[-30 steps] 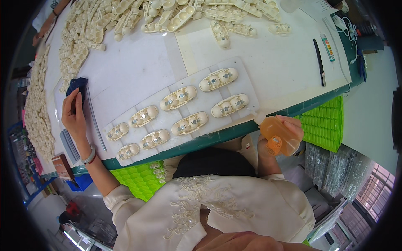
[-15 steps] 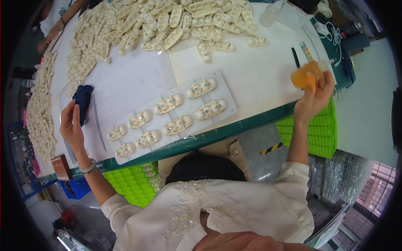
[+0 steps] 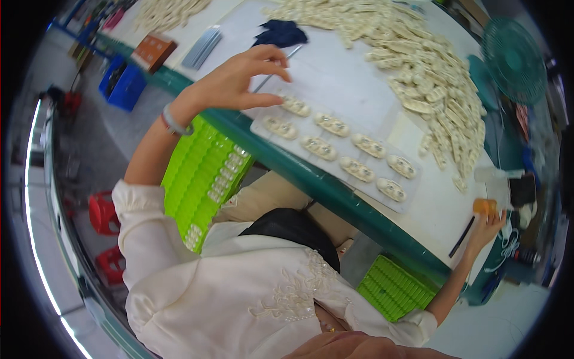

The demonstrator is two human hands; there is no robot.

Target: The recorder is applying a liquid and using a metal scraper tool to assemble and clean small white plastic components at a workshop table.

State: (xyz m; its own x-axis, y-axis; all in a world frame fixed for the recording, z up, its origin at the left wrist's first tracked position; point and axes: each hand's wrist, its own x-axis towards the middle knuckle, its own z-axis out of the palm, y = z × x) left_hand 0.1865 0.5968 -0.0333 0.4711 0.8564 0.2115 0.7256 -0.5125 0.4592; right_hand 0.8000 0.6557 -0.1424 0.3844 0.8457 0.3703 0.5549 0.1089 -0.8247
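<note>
A white board (image 3: 261, 127) lies near the table's front edge, with several cream oval parts (image 3: 357, 169) set on it in two rows. Over its left end hovers my left hand (image 3: 239, 78), empty, fingers curved and apart, the thumb beside the nearest cream part. Far off at the right end of the table, my right hand (image 3: 491, 228) has its fingers on an orange translucent block (image 3: 483, 206); its exact kind is unclear. A black pen-like stick (image 3: 461, 237) lies beside that hand. A dark blue cloth (image 3: 281, 33) lies beyond my left hand.
A large heap of cream parts (image 3: 418, 66) covers the table's far side. Near my right hand stand a clear bottle (image 3: 489, 174) and a white cable (image 3: 508, 244). A green fan (image 3: 513, 60) is at far right. Green trays (image 3: 200, 161) sit below the table edge, a brown box (image 3: 153, 51) at left.
The view has turned. My left hand has moved from beside the blue cloth to the board's left end. My right hand has carried the orange block toward the bottle at the table's right end.
</note>
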